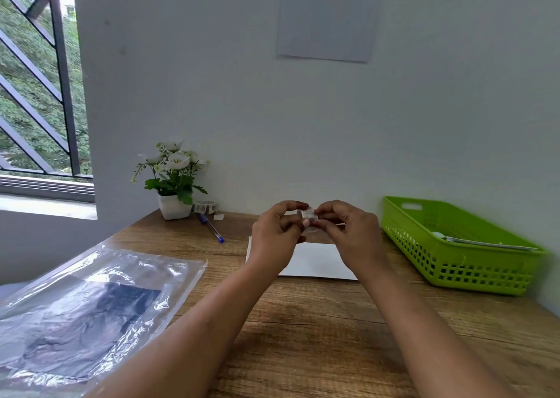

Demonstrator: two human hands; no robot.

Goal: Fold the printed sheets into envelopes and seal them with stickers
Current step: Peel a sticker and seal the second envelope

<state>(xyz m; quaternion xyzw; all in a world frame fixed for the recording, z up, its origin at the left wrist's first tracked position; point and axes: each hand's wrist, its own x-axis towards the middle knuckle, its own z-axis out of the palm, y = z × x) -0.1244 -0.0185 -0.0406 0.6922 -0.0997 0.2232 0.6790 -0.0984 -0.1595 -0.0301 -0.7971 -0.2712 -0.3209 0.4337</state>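
A small white sticker piece (308, 214) is held up between both hands above the desk. My left hand (277, 234) pinches its left side and my right hand (348, 234) pinches its right side. Under the hands lies a white folded sheet (315, 261), partly hidden by my wrists. A roll of stickers (206, 207) stands by the wall next to the flower pot, with a small white scrap (218, 216) beside it.
A green plastic basket (454, 264) with paper inside stands at the right. A clear plastic bag (85, 306) with dark sheets lies at the left. A blue pen (211, 231) and a white pot of flowers (173, 182) are at the back of the wooden desk (318, 322).
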